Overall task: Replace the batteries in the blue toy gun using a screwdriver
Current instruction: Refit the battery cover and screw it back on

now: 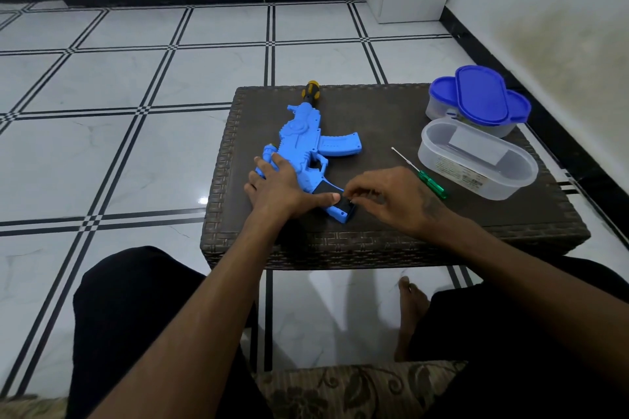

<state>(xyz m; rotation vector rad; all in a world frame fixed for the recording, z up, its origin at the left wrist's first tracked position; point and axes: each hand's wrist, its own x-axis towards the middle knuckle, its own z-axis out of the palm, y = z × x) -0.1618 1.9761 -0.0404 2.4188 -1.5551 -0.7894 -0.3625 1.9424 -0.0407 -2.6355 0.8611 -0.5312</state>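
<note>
Left hand (275, 184) presses flat on the gun (306, 150); right hand (384, 197) pinches something tiny at the grip — lift it straight, don't drop it.

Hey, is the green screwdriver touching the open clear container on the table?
Apart. The head view shows a strip of bare table between the green screwdriver and the clear container along the screwdriver's whole length.
</note>
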